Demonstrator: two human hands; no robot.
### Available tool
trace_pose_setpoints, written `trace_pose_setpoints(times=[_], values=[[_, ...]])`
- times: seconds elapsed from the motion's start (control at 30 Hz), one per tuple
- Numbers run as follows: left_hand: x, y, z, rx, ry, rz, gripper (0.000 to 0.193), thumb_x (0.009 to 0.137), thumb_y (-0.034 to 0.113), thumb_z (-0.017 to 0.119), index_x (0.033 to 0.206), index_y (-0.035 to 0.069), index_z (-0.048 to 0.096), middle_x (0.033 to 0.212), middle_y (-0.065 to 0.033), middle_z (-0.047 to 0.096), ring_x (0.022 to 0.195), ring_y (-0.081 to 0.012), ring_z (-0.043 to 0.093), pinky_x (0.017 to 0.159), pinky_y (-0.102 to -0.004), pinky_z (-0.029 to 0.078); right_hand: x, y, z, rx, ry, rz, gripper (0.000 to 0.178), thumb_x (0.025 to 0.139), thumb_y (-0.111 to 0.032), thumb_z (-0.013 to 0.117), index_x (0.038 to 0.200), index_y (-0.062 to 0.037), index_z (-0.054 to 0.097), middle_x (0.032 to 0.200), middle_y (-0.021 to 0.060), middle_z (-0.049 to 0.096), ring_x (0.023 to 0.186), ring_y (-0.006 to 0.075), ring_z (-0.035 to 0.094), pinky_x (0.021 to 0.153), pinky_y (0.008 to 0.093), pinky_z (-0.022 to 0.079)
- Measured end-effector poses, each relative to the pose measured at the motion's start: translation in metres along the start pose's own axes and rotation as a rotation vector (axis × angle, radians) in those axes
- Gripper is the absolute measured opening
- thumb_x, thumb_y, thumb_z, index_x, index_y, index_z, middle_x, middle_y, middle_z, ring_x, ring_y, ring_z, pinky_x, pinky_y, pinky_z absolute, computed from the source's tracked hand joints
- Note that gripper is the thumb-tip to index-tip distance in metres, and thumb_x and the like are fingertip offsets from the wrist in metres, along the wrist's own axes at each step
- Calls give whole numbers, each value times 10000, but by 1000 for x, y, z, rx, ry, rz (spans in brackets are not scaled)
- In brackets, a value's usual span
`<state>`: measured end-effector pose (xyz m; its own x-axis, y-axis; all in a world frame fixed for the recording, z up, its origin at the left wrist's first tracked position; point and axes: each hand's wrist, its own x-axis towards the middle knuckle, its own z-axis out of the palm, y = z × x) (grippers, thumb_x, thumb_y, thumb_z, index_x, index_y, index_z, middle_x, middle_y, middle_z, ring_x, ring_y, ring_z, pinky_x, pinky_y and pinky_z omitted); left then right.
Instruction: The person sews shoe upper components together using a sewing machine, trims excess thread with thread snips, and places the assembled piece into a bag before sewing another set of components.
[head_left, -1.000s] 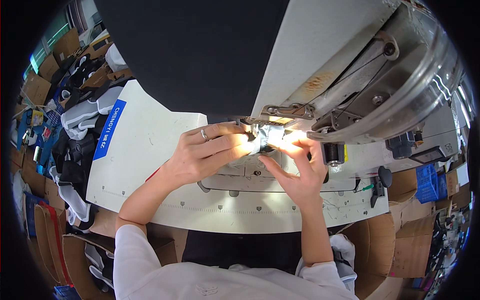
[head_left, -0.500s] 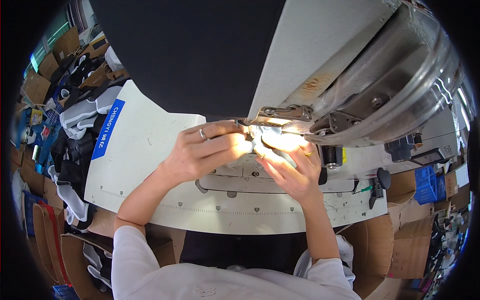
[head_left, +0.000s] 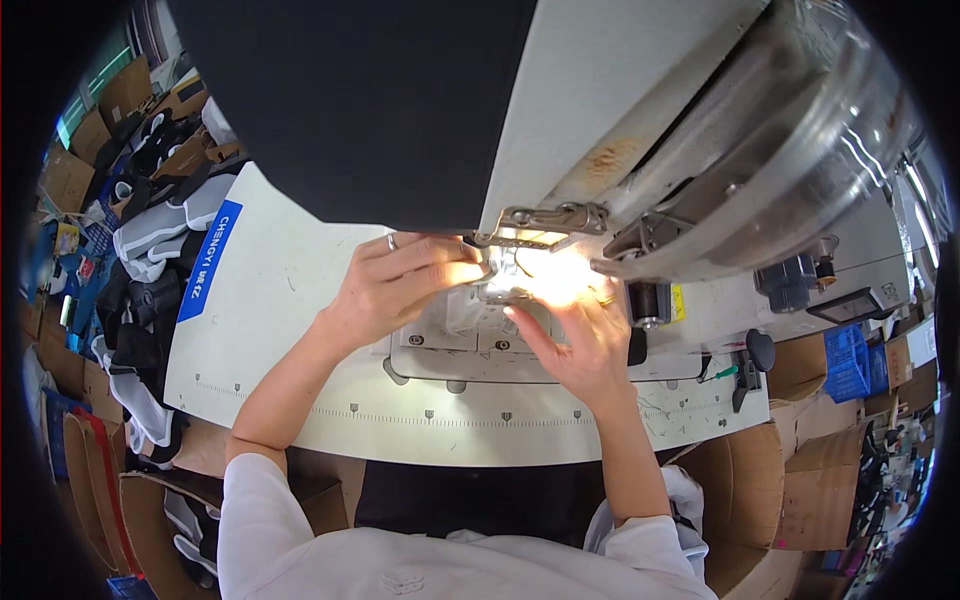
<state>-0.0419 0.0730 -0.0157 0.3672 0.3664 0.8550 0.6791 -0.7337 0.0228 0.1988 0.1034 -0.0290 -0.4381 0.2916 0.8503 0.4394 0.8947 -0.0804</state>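
Observation:
My left hand (head_left: 395, 285) with a ring on one finger reaches in from the left and pinches a small pale piece of fabric (head_left: 475, 305) under the needle area of an industrial sewing machine (head_left: 640, 170). On the right side my right hand (head_left: 580, 345) lies on the same piece, its fingers pressing it against the metal plate (head_left: 450, 345). A bright work lamp glares over the spot between the hands, so the piece and the fingertips are partly washed out.
The white machine table (head_left: 300, 350) has a blue label strip at its left. Piles of black, white and grey gloves (head_left: 150, 250) lie at the left edge. Cardboard boxes (head_left: 820, 480) stand at the right, with a blue crate beyond.
The view has shifted closer under the machine head. My right hand has slid lower and flatter on the fabric; my left hand keeps its grip by the needle.

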Motion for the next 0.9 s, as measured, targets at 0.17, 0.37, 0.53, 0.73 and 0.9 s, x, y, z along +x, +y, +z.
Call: trace_pose_setpoints(times=[0.17,0.37,0.53,0.73,0.9], values=[[-9,-7,-2,88,-276,-353,407,629,-4,719,1023,97,705,1016,-44,681,897,-218,641,794,-329,528,3,-10,-12,32,-67,55,295,737,-103,828,990,-57,684,948,58,696,851,247,636,817,386,493],[-12,-5,-12,371,-173,-82,425,668,-12,665,1083,75,683,1121,-55,635,949,-272,613,807,-356,521,1,-40,-3,56,87,96,279,718,21,796,955,-21,654,997,122,698,900,274,638,800,354,496],[-8,52,-43,215,114,-572,532,747,2,693,1268,18,585,1153,-108,572,931,-203,625,712,-304,542,-1,-86,28,350,5,230,386,723,-47,808,1068,-12,637,1109,118,663,952,287,632,802,362,502],[-26,91,-79,-280,164,-664,772,798,287,764,1424,-24,435,1301,-167,449,1076,-225,562,846,-323,491,8,-109,35,624,-125,380,318,781,-4,716,1084,3,619,914,140,615,814,321,600,720,383,489],[-46,73,-77,-133,-158,-574,528,789,277,777,1182,-34,612,1229,-188,611,1298,-354,455,1084,-431,329,-13,-99,5,639,-333,330,232,819,15,677,1049,-2,647,901,128,640,755,275,617,686,341,489]])
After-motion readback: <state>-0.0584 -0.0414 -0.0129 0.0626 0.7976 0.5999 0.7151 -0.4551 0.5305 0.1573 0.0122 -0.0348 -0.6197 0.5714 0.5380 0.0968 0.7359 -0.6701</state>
